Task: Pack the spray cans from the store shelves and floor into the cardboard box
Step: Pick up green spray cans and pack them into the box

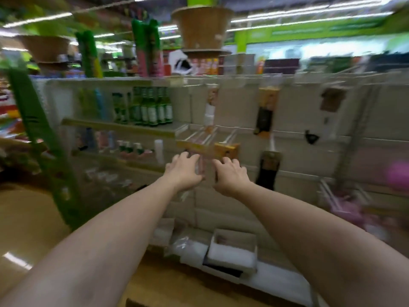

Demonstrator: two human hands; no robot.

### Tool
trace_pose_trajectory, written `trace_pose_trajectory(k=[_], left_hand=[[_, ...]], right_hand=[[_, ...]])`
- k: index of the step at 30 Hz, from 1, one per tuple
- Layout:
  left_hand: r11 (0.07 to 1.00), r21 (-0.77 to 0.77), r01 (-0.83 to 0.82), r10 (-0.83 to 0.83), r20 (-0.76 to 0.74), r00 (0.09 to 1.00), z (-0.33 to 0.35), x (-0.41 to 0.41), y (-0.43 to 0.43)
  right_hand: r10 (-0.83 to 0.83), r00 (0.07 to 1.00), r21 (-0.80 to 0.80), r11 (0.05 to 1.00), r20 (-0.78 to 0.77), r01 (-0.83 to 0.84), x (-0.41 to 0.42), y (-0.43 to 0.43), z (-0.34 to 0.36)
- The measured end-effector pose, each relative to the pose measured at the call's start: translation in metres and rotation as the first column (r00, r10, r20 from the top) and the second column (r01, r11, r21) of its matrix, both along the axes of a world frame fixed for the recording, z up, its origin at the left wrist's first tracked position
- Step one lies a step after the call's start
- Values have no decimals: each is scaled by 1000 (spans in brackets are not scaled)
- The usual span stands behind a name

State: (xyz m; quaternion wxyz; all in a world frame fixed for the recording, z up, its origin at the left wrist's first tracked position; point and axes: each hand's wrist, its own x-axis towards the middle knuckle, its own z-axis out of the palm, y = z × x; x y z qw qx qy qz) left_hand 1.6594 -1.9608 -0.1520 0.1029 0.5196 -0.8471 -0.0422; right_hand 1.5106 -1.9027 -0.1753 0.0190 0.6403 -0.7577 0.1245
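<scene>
The view is motion-blurred. Both my arms reach forward to the shelving. My left hand has its fingers stretched out toward a blurred pinkish item hanging below a peg hook. My right hand is close beside it with its fingers curled over; what it holds, if anything, is hidden. Green cans with white labels stand in a row on the upper shelf to the left. Tall green and pink cans stand on the shelf top. Small cans sit on a lower shelf.
Peg hooks with yellow and black hanging packs cover the white back panel. An open white box lies on the bottom shelf. A green pole leans at the left. The floor is tan.
</scene>
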Motion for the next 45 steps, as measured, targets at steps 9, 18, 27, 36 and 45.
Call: trace_pose_trajectory(k=[9, 18, 27, 36, 45], left_hand=[[948, 7, 317, -317, -1, 948, 2, -183, 66], [865, 43, 499, -500, 11, 866, -16, -362, 152], [774, 144, 616, -622, -2, 783, -68, -508, 225], [671, 279, 686, -731, 100, 675, -167, -597, 246], [550, 520, 654, -814, 156, 560, -283, -661, 224]], right_hand=[[-308, 949, -6, 951, 60, 309, -151, 98, 8], [-490, 868, 14, 871, 77, 491, -305, 192, -11], [-623, 768, 148, 782, 148, 605, -437, 286, -61], [-748, 638, 359, 655, 183, 665, -505, 329, -163], [-868, 468, 554, 474, 165, 685, -540, 320, -266]])
